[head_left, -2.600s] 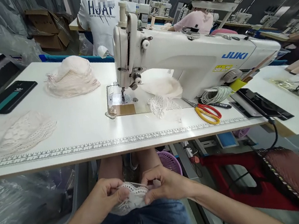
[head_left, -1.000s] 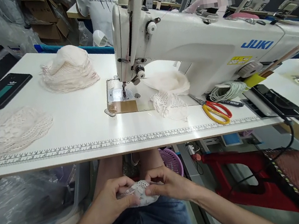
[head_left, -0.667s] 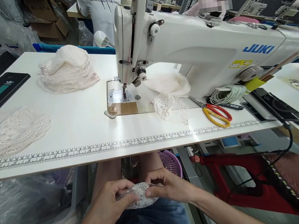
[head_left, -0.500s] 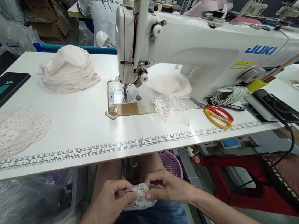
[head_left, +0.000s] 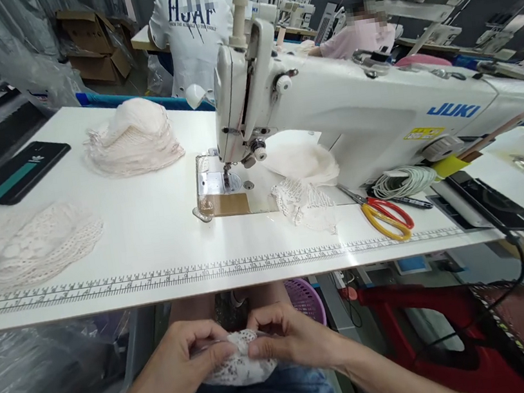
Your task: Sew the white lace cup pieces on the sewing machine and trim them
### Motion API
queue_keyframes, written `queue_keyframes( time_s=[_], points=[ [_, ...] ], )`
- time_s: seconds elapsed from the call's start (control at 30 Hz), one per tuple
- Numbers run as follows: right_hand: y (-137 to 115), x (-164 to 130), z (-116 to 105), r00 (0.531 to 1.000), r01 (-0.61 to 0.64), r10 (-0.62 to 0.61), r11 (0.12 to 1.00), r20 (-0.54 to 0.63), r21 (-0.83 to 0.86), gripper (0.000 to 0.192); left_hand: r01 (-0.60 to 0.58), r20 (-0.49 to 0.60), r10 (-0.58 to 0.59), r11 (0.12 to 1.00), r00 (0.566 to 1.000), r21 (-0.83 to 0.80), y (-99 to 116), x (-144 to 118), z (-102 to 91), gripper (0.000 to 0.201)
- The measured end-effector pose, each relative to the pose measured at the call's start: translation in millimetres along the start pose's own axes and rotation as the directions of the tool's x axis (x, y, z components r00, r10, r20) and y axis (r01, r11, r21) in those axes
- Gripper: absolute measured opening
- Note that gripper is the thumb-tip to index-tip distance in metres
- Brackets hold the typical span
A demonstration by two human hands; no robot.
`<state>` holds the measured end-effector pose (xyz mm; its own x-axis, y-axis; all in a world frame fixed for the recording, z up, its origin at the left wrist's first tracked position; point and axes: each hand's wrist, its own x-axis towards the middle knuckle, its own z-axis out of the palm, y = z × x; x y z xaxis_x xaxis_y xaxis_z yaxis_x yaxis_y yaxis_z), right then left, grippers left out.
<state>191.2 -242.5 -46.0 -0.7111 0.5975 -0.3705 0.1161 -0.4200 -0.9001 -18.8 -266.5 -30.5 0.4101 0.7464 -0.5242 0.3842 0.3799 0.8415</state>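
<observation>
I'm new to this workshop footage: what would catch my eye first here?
The big white sewing machine fills the middle of the table. Low in front, over the lap, the left hand and right hand pinch a small lace piece. Red and yellow scissors lie right of the needle.

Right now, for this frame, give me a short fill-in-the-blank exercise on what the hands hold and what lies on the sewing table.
1. The left hand and right hand both grip one piece of white ____ over the lap.
2. The brand on the sewing machine reads ____.
3. The scissors have red and ____ handles.
4. The printed ruler runs along the table's ____ edge.

Missing words: lace; JUKI; yellow; near
</observation>
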Motion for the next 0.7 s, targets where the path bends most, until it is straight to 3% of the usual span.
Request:
queue_keyframes(
  time_s=[0.17,0.33,0.4,0.47,0.57,0.7],
  points=[
    [-46.9,19.2,-0.6,0.993,0.112,-0.115,0.98,-0.004,-0.165,0.03,-0.052,-0.082,0.087,0.93,0.993,0.363,64.6,4.5,-52.1,0.026],
    [-85.6,52.0,-36.8,0.972,0.098,-0.194,0.847,-0.132,-0.523,0.024,-0.225,0.02,0.267,0.764,0.963,0.604,124.5,74.4,-112.2,0.024],
    [-94.3,57.0,-58.0,0.926,0.064,-0.314,0.675,-0.208,-0.735,0.021,-0.241,0.045,0.275,0.737,0.96,0.631,134.0,106.9,-127.2,0.021],
    [-100.4,57.5,-77.4,0.851,0.008,-0.478,0.423,-0.216,-0.906,0.019,-0.248,0.072,0.265,0.725,0.961,0.643,137.1,130.9,-135.1,0.02],
    [-107.7,59.4,-97.6,0.803,0.036,-0.595,0.128,-0.047,-0.991,0.02,-0.257,0.112,0.244,0.718,0.963,0.646,139.1,147.8,-137.9,0.019],
    [-112.0,72.2,-107.6,0.75,0.214,-0.613,-0.128,0.247,-0.968,0.027,-0.266,0.152,0.221,0.716,0.963,0.645,147.2,152.8,-136.0,0.015]
  ],
)
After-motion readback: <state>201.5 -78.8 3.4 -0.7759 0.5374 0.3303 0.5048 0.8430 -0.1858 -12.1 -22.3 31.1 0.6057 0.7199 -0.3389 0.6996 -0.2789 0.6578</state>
